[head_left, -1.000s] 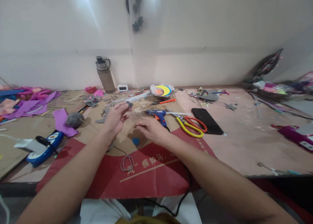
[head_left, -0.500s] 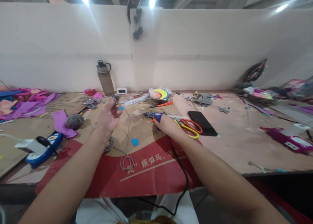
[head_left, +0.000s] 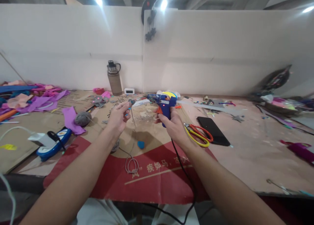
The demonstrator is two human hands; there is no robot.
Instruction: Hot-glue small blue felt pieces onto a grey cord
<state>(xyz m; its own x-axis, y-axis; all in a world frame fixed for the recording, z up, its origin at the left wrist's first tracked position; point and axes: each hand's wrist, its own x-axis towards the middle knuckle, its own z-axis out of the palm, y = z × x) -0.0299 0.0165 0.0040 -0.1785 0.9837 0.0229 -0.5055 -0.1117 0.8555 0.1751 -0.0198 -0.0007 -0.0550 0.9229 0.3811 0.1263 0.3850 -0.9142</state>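
My right hand (head_left: 173, 125) is wrapped round the grip of a blue glue gun (head_left: 164, 103), held up off the table with its nozzle pointing left. My left hand (head_left: 118, 117) pinches a small grey piece (head_left: 131, 102) with a thin grey cord (head_left: 132, 143) hanging from it down to the cardboard (head_left: 152, 172). The gun's nozzle sits a short way right of the pinched piece. A small blue felt bit (head_left: 140, 144) lies on the cardboard below my hands. The gun's black cable (head_left: 183, 172) runs down toward me.
Yellow and red scissors (head_left: 197, 135) and a black phone (head_left: 213, 130) lie right of my right hand. A grey yarn ball (head_left: 82, 118), purple felt scraps (head_left: 36, 102) and a blue tape dispenser (head_left: 52, 143) lie left. A bottle (head_left: 114, 77) stands by the white back wall.
My right hand took the glue gun off the table and raised it toward the left hand. My left hand stayed raised, keeping the small grey piece pinched.
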